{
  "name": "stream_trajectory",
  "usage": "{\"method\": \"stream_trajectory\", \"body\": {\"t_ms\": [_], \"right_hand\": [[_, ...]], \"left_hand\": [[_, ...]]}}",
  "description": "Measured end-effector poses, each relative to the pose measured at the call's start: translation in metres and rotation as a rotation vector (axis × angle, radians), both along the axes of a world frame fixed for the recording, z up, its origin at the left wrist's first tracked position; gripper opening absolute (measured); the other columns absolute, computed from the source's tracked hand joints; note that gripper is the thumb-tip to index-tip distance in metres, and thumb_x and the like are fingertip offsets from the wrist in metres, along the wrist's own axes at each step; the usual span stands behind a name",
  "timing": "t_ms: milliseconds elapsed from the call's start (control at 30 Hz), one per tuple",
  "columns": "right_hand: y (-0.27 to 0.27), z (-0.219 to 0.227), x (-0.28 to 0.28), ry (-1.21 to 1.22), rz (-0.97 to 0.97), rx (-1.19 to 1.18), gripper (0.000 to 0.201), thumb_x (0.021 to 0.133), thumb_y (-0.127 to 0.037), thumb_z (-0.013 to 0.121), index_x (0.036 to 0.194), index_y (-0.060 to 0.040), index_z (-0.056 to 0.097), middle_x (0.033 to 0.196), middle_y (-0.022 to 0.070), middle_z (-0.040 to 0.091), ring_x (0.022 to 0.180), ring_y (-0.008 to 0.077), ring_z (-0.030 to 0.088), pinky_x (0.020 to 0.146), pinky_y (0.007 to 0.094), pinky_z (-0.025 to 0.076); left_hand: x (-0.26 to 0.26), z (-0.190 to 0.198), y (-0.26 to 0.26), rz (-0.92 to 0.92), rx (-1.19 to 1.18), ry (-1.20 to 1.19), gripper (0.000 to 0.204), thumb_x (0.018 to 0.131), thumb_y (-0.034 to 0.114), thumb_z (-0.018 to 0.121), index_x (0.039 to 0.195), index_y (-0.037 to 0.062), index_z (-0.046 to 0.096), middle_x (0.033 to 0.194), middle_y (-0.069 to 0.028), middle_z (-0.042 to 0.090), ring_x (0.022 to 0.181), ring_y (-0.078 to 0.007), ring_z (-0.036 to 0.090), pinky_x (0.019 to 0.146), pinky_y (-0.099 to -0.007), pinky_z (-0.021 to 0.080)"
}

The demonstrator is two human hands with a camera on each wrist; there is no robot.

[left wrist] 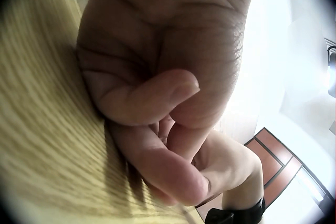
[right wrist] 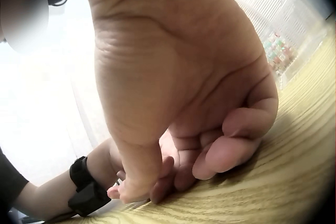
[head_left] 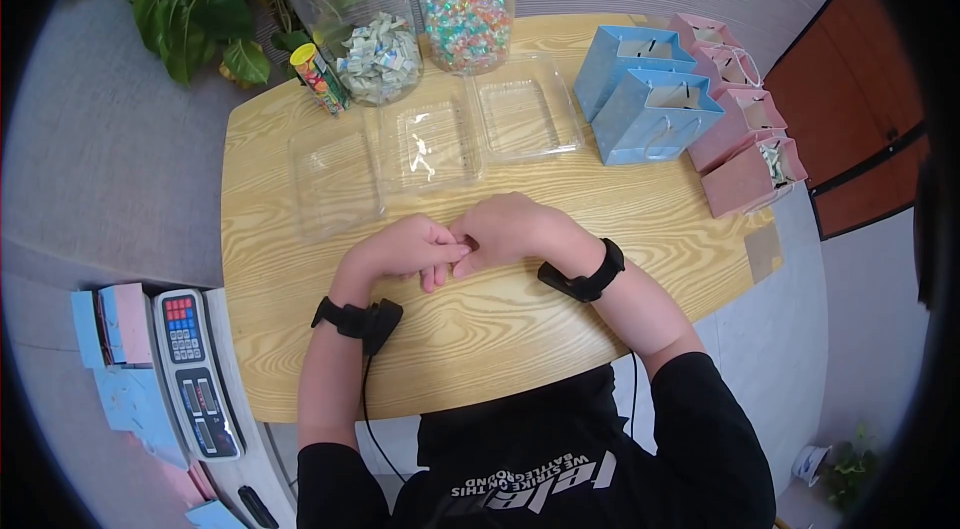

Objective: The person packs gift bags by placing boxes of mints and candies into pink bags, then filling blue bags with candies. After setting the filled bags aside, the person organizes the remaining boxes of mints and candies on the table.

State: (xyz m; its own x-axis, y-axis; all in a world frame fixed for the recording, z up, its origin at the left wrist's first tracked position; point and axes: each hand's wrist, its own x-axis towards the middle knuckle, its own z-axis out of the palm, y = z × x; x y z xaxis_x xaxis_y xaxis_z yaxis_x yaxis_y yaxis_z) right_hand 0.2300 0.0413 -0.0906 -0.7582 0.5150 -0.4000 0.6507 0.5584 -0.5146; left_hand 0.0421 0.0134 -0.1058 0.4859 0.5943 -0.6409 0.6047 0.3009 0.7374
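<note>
Both hands meet over the wooden table [head_left: 520,329], near its middle. My left hand [head_left: 410,247] touches the fingers of my right hand [head_left: 508,229]. In the left wrist view, the left hand [left wrist: 163,61] rests on the wood with its fingers loosely bent against the other hand. The right wrist view has the right hand [right wrist: 178,77] with its fingers loosely curled on the tabletop and its thumb reaching down to the left fingers. No object shows in either hand; the space between the palms is partly hidden.
Three clear plastic trays [head_left: 430,144] lie beyond the hands. Behind them stand a tub of wrapped pieces [head_left: 380,59], a tub of colourful candies [head_left: 468,27] and a bright tube [head_left: 318,79]. Blue bags [head_left: 655,119] and pink bags [head_left: 745,177] stand right; a scale [head_left: 200,374] is left.
</note>
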Motion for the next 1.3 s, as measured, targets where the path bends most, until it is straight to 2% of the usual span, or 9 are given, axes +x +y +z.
{"method": "stream_trajectory", "body": {"t_ms": [67,200,633,800,1000,1100,1167,1300], "right_hand": [[0.001,-0.004,-0.001,-0.009,-0.004,0.001,0.029,0.075,-0.040,0.072,0.093,-0.0172,0.069,0.086,0.0041,0.070,0.085,0.0252,0.066,0.071,0.0371,0.050],[0.002,-0.002,0.000,-0.015,0.030,-0.014,0.029,0.080,-0.039,0.069,0.098,-0.0158,0.067,0.087,0.0053,0.069,0.085,0.0269,0.065,0.071,0.0377,0.049],[0.003,-0.001,0.000,-0.050,0.025,-0.008,0.024,0.082,-0.034,0.068,0.098,-0.0161,0.067,0.088,0.0058,0.069,0.085,0.0266,0.065,0.072,0.0371,0.049],[0.007,-0.008,0.002,0.018,0.042,-0.021,0.022,0.080,-0.031,0.068,0.095,-0.0155,0.067,0.087,0.0055,0.069,0.083,0.0262,0.065,0.071,0.0364,0.049],[0.005,-0.015,0.001,0.008,0.048,0.019,0.022,0.080,-0.034,0.068,0.093,-0.0163,0.065,0.084,0.0061,0.068,0.082,0.0258,0.064,0.069,0.0367,0.048],[0.001,-0.011,-0.003,-0.055,0.010,0.056,0.021,0.078,-0.033,0.070,0.091,-0.0172,0.068,0.086,0.0045,0.069,0.085,0.0241,0.066,0.069,0.0362,0.050],[0.001,-0.008,-0.004,-0.052,0.016,0.078,0.021,0.078,-0.033,0.070,0.090,-0.0169,0.068,0.085,0.0049,0.069,0.084,0.0246,0.066,0.069,0.0363,0.050],[0.002,-0.013,-0.001,-0.032,0.004,0.044,0.025,0.080,-0.036,0.068,0.089,-0.0142,0.063,0.081,0.0069,0.066,0.079,0.0267,0.063,0.068,0.0372,0.047]], "left_hand": [[0.002,0.004,0.000,0.014,-0.026,0.030,0.034,0.091,0.038,0.060,0.092,0.0054,0.068,0.064,-0.0017,0.064,0.055,-0.0069,0.063,0.041,-0.0191,0.033],[0.001,0.003,-0.001,0.012,-0.024,0.013,0.034,0.091,0.039,0.060,0.090,0.0061,0.068,0.064,-0.0016,0.064,0.055,-0.0068,0.063,0.041,-0.0189,0.033],[0.001,0.003,0.000,0.001,-0.017,0.027,0.030,0.089,0.037,0.060,0.088,0.0076,0.068,0.065,-0.0021,0.065,0.054,-0.0072,0.063,0.041,-0.0191,0.033],[0.000,0.003,-0.001,0.006,0.000,0.026,0.028,0.088,0.035,0.061,0.089,0.0081,0.069,0.065,-0.0018,0.065,0.055,-0.0071,0.063,0.041,-0.0193,0.033],[0.000,-0.001,0.001,0.000,0.003,0.012,0.029,0.088,0.036,0.063,0.089,0.0081,0.069,0.065,-0.0007,0.065,0.055,-0.0066,0.063,0.041,-0.0181,0.033],[-0.002,-0.006,0.000,-0.002,0.026,0.008,0.029,0.088,0.035,0.063,0.089,0.0067,0.068,0.065,-0.0017,0.064,0.053,-0.0069,0.062,0.041,-0.0194,0.036],[-0.002,-0.007,0.000,-0.026,0.065,-0.076,0.029,0.089,0.033,0.063,0.086,0.0043,0.067,0.064,-0.0028,0.063,0.050,-0.0079,0.059,0.043,-0.0214,0.041],[0.002,-0.001,-0.006,-0.043,0.127,0.008,0.029,0.090,0.031,0.062,0.087,0.0023,0.065,0.065,-0.0034,0.063,0.052,-0.0096,0.059,0.047,-0.0242,0.045]]}}
